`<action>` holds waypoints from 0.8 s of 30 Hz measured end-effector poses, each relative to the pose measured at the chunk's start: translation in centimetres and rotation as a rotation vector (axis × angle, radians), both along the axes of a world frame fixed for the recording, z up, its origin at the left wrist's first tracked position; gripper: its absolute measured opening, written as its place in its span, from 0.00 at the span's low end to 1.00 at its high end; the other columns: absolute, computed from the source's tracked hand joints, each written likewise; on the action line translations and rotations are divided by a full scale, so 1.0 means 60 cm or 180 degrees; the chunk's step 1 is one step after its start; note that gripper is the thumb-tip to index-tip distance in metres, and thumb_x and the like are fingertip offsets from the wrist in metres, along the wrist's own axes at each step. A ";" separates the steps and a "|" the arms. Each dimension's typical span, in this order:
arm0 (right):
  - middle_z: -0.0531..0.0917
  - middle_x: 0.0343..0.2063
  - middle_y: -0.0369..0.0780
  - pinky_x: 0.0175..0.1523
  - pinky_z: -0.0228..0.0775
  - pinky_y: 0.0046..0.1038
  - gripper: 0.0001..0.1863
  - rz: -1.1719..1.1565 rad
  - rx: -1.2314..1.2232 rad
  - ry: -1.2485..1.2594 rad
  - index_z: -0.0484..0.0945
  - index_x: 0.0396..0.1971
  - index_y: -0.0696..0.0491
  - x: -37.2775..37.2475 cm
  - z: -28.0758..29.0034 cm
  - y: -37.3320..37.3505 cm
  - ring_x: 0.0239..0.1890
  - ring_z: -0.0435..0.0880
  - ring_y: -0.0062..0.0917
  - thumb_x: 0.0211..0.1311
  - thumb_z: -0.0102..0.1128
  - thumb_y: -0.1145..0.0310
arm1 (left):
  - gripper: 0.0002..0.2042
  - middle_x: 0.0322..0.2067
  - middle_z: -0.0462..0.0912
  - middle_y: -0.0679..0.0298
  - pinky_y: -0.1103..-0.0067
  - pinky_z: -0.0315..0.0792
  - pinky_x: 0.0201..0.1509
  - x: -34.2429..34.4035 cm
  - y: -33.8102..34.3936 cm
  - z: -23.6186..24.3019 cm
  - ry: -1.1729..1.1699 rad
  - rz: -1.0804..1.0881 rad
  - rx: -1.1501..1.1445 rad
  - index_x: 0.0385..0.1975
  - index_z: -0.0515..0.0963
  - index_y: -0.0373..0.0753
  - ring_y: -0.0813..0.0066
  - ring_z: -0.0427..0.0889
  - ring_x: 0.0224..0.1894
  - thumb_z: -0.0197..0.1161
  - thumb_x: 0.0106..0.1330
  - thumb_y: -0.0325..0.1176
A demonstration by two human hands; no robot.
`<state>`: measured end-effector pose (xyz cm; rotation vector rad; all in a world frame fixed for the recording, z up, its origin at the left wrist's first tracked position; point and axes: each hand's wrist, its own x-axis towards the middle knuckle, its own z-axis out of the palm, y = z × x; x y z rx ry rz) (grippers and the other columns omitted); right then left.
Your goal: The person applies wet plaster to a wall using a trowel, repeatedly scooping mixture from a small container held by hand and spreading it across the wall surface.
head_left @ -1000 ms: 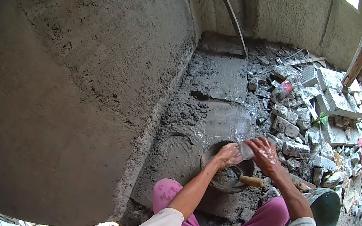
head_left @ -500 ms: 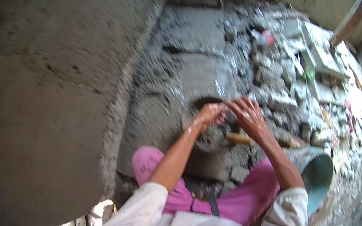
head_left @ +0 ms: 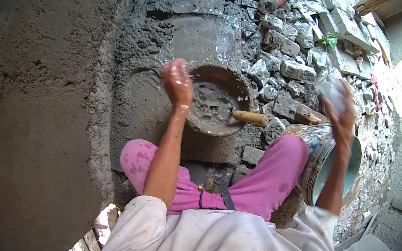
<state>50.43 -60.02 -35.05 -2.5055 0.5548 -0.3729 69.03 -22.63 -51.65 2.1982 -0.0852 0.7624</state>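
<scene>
My left hand, wet and smeared by motion, is raised beside the left rim of a round pan. Its fingers look partly curled, but their grip is unclear. Far to the right, my right hand is lifted above a tipped bucket. A pale, blurred patch lies against its fingers; whether this is a held thing or the background I cannot make out. Grey wet mortar lies in the pan. A tool with a wooden handle rests over the pan's right rim, its working end hidden in the mortar.
A plastered wall rises along the left. Broken blocks and rubble spread across the far right, with pale slabs and a wooden post behind. My knees, in pink trousers, flank the near side of the pan.
My hands were together over the pan and have parted, the left one moving left and the right one far right. The view has shifted, showing the pan and wooden handle more fully.
</scene>
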 end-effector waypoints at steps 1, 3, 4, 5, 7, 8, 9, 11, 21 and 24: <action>0.79 0.53 0.47 0.57 0.73 0.36 0.35 -0.0280 -0.0421 0.0181 0.65 0.65 0.49 -0.066 0.029 -0.030 0.51 0.81 0.38 0.60 0.64 0.51 | 0.23 0.31 0.83 0.58 0.69 0.73 0.43 -0.003 0.022 -0.004 0.0035 0.0024 -0.0021 0.38 0.77 0.31 0.67 0.81 0.38 0.57 0.70 0.51; 0.75 0.58 0.47 0.61 0.68 0.36 0.39 -0.1448 -0.0782 0.1002 0.62 0.66 0.53 -0.202 0.056 -0.079 0.58 0.76 0.38 0.58 0.66 0.55 | 0.19 0.32 0.85 0.55 0.66 0.73 0.48 -0.011 0.036 -0.018 -0.0058 0.1152 0.0982 0.40 0.81 0.35 0.54 0.82 0.41 0.55 0.71 0.47; 0.74 0.59 0.47 0.62 0.67 0.36 0.38 -0.1452 -0.1026 0.1387 0.63 0.65 0.54 -0.257 0.054 -0.092 0.60 0.74 0.38 0.57 0.67 0.58 | 0.19 0.32 0.85 0.55 0.66 0.73 0.48 -0.013 0.053 -0.046 -0.0059 0.1208 0.0970 0.40 0.81 0.35 0.54 0.82 0.41 0.55 0.71 0.47; 0.73 0.60 0.46 0.64 0.65 0.36 0.38 -0.1437 -0.1254 0.1735 0.63 0.65 0.55 -0.289 0.045 -0.106 0.61 0.72 0.38 0.55 0.68 0.61 | 0.23 0.33 0.85 0.52 0.64 0.73 0.47 -0.016 0.080 -0.090 0.0879 0.0865 -0.0398 0.38 0.81 0.34 0.50 0.82 0.40 0.53 0.70 0.51; 0.74 0.60 0.46 0.64 0.64 0.35 0.38 -0.0996 -0.1924 0.1281 0.64 0.64 0.54 -0.301 0.040 -0.083 0.61 0.72 0.38 0.54 0.68 0.62 | 0.27 0.34 0.85 0.50 0.61 0.73 0.45 -0.006 0.076 -0.105 0.1757 0.0343 -0.1800 0.35 0.82 0.32 0.47 0.82 0.39 0.51 0.70 0.55; 0.74 0.60 0.45 0.65 0.63 0.34 0.37 -0.0587 -0.2585 0.0870 0.65 0.64 0.54 -0.303 0.037 -0.070 0.61 0.72 0.38 0.53 0.68 0.64 | 0.29 0.32 0.84 0.47 0.59 0.72 0.43 -0.004 0.049 -0.087 0.2338 0.0303 -0.1067 0.32 0.81 0.30 0.43 0.81 0.37 0.49 0.70 0.56; 0.75 0.58 0.45 0.64 0.64 0.34 0.36 -0.0479 -0.2217 0.0613 0.66 0.63 0.54 -0.263 0.046 -0.035 0.61 0.73 0.37 0.53 0.68 0.66 | 0.32 0.30 0.83 0.44 0.56 0.71 0.41 -0.009 0.035 -0.074 0.2871 0.0304 -0.0252 0.28 0.81 0.28 0.39 0.80 0.35 0.47 0.70 0.58; 0.77 0.56 0.43 0.64 0.64 0.34 0.34 -0.0017 -0.1208 0.0166 0.69 0.60 0.52 -0.125 0.054 0.086 0.59 0.74 0.37 0.51 0.70 0.70 | 0.32 0.28 0.81 0.42 0.56 0.70 0.38 -0.025 0.056 -0.088 0.2439 0.0405 -0.0069 0.26 0.80 0.28 0.38 0.79 0.32 0.47 0.71 0.56; 0.84 0.39 0.46 0.40 0.74 0.44 0.31 0.2281 -0.0752 0.3201 0.68 0.52 0.45 0.036 -0.209 0.214 0.44 0.85 0.42 0.60 0.53 0.36 | 0.30 0.23 0.77 0.40 0.60 0.68 0.33 -0.060 -0.027 -0.020 0.1853 -0.0125 -0.0746 0.29 0.80 0.30 0.40 0.75 0.27 0.46 0.72 0.57; 0.83 0.34 0.45 0.40 0.72 0.42 0.23 0.2420 -0.1209 0.2961 0.69 0.49 0.46 0.050 -0.108 0.258 0.38 0.84 0.38 0.65 0.51 0.44 | 0.29 0.23 0.77 0.41 0.60 0.68 0.33 -0.058 -0.023 -0.006 0.1694 -0.0203 -0.0750 0.29 0.80 0.30 0.39 0.76 0.28 0.47 0.72 0.54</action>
